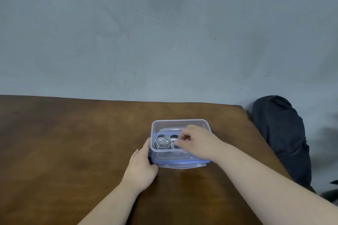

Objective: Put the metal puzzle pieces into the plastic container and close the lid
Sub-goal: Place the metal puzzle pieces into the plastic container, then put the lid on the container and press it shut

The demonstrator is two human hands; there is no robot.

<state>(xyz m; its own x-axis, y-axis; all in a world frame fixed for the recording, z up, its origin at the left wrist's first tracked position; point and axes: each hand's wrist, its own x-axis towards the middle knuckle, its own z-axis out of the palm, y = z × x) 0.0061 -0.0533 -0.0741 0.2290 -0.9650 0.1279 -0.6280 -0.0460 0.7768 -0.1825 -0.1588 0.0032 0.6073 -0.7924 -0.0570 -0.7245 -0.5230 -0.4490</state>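
While left hand (pixel 141 164) steadies container (pixel 180 124), right hand (pixel 198 141) touches rings (pixel 161 141).

Two bare forearms enter from the lower edge of the view, each ending in a bare hand. The left hand (pixel 141 165) and the right hand (pixel 198 142) wear no gloves, and no ring, watch, bracelet or strap shows on either wrist or on any finger in view. No sleeve reaches into view on either arm; both forearms are uncovered right to the frame's edge. The right forearm looks broader because it runs closer to the camera. The fingers are short, their nails too blurred to tell. No marks or bandages show on the arms or hands.
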